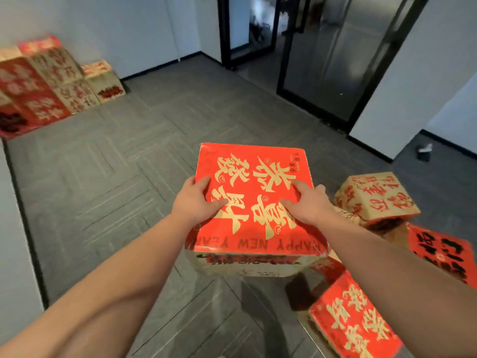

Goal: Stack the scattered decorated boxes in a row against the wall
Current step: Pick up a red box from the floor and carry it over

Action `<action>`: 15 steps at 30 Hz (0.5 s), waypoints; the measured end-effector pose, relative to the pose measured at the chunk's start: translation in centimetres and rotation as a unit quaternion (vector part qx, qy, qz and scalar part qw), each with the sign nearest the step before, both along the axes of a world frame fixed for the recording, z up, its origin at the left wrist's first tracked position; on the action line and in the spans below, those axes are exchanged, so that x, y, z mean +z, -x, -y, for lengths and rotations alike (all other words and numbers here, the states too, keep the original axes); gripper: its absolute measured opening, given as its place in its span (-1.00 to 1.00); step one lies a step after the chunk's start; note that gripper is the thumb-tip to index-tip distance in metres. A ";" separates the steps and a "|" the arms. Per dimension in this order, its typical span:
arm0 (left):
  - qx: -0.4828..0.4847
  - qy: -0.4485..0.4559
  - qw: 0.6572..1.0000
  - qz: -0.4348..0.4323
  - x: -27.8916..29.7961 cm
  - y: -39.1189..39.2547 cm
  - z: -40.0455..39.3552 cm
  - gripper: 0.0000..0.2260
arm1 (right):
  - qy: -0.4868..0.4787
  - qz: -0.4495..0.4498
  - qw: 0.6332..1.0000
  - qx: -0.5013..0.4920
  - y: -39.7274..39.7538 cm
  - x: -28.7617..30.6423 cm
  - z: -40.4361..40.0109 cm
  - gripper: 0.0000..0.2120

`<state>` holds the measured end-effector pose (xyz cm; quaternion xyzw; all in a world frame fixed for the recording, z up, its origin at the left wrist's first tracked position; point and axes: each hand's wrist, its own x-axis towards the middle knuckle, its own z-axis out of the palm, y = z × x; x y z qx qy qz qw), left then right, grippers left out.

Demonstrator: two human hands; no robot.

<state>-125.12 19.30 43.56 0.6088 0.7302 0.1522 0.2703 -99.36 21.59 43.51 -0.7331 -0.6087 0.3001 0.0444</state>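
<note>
Both hands are on one decorated box, a red-topped box (254,200) with gold characters and "HAPPY NEW YEAR" printed along its near edge, held out in front of the body above the grey floor (103,182). The left hand (195,202) grips the box's left edge: its thumb lies across the red top while the other fingers curl down over the side and out of sight. The right hand (308,202) holds the right edge in the same way, thumb and one finger spread on the top, the rest wrapped round the side. The box appears to be lifted clear of the floor, though its underside is hidden. To the right and below it lie scattered boxes: a tan box (376,197) tilted on a corner, a red box with black characters (444,251) at the right edge, and a red box with gold characters (356,324) in the lower right. Far off at the upper left, a row of stacked boxes (51,81) stands against the white wall (116,27), blurred. A black-framed glass door (333,52) stands beyond the floor at the top right.
</note>
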 end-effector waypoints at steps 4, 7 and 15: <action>0.033 0.002 0.999 -0.015 0.0 8.6 -2.6 -0.26 | -0.010 0.003 0.999 0.038 9.0 0.0 -4.7 -0.37; 0.057 0.003 0.998 -0.015 -0.1 13.7 -5.4 -0.26 | -0.020 0.007 0.998 0.054 14.2 -0.1 -8.1 -0.41; 0.106 -0.001 0.994 0.019 -2.1 21.4 -17.3 -0.34 | -0.023 0.025 0.995 0.089 22.9 -2.0 -22.3 -0.42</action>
